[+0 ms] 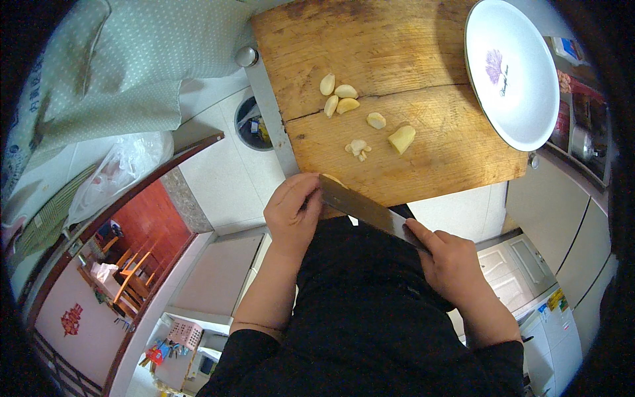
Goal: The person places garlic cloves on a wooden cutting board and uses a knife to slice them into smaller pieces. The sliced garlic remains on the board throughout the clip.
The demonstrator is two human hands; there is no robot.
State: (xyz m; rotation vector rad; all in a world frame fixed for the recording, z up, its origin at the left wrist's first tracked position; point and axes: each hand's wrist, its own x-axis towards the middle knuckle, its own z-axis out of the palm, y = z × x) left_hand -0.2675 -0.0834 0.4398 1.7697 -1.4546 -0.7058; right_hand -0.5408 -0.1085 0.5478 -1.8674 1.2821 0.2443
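Note:
My right hand (444, 260) is closed round the handle of a kitchen knife with a broad blade (367, 211), which reaches left over the near edge of a wooden cutting board (421, 173). At the blade's far end is my left hand (297, 206), fingers bent at the tip; whether it grips anything is hidden. A pale yellowish piece (333, 179) shows just behind the blade. Farther back on the board lie several peeled garlic cloves (347, 91), a separate clove (376, 120), small pale trimmings (358, 148) and a chunk of peeled ginger (402, 139).
A white oval dish (518, 74) with a purple print stands on the board's right side. A bin (254, 124) is on the floor left of the board. A dotted green cloth (139, 64) and a clear plastic bag (124, 168) hang at the left.

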